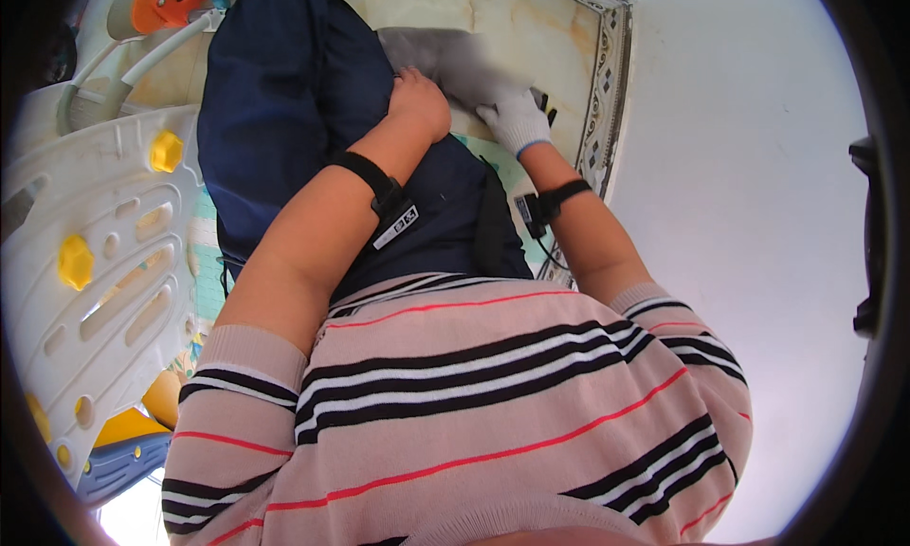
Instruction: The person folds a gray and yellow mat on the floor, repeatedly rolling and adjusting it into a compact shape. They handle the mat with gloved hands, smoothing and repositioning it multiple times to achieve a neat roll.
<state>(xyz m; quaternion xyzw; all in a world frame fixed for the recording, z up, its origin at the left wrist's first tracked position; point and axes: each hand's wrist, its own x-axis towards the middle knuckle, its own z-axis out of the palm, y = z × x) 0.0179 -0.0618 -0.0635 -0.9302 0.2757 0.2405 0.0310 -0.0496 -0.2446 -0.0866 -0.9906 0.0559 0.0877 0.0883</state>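
Observation:
My bare left hand [421,107] lies against the leg of my navy trousers [274,119], its fingertips curled at the edge of a grey cloth [426,48]. Whether those fingers grip anything is hidden. A white knitted glove covers my right hand [520,121], which has the right end of the cloth between thumb and fingers. That end is blurred. Behind the glove show parts of a black and yellow object [547,108], too little to name. Both forearms wear black straps carrying small devices [396,226], [530,215].
On the left stands a white plastic panel [135,219] with slots and yellow knobs [166,151]. Beyond it are a grey tubular frame [160,52] and an orange part [163,6]. A white wall [725,155] rises at right above a patterned border [604,84] on marbled floor tiles [426,2].

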